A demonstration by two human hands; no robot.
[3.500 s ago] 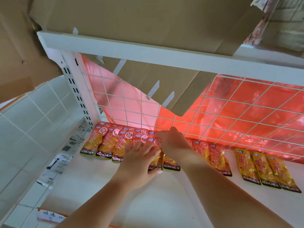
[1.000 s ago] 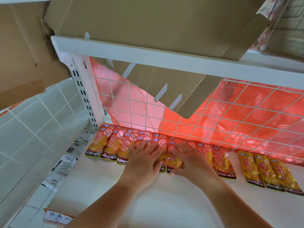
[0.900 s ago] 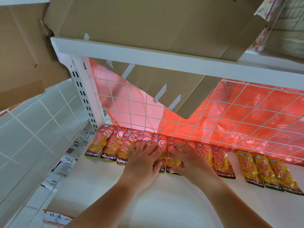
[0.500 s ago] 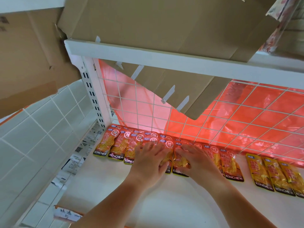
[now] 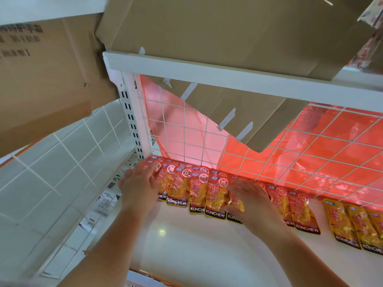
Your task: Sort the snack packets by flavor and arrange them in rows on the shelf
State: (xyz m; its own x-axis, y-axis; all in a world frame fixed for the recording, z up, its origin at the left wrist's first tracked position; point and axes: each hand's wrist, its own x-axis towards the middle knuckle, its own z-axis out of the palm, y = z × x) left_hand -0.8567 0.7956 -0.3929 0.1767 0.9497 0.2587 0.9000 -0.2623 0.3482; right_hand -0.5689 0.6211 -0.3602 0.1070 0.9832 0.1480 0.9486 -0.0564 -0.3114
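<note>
Packets (image 5: 196,191) lie in a row on the shelf (image 5: 186,245). Left hand (image 5: 138,187) has slid to the row's end; right hand (image 5: 248,200) stays mid-row. Both press flat, fingers straight, making the row neat.

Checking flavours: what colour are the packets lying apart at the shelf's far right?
The packets are yellow, dark band at bottom; head view.

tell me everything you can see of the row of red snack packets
The red snack packets are glossy flat pouches: red tops, pictured orange-yellow food, a dark bottom band reading KONCHEW. They lie overlapping in one row on the white shelf, tops toward the wire grid. The left hand rests flat on the row's left end; the right hand lies on packets further right.
</note>
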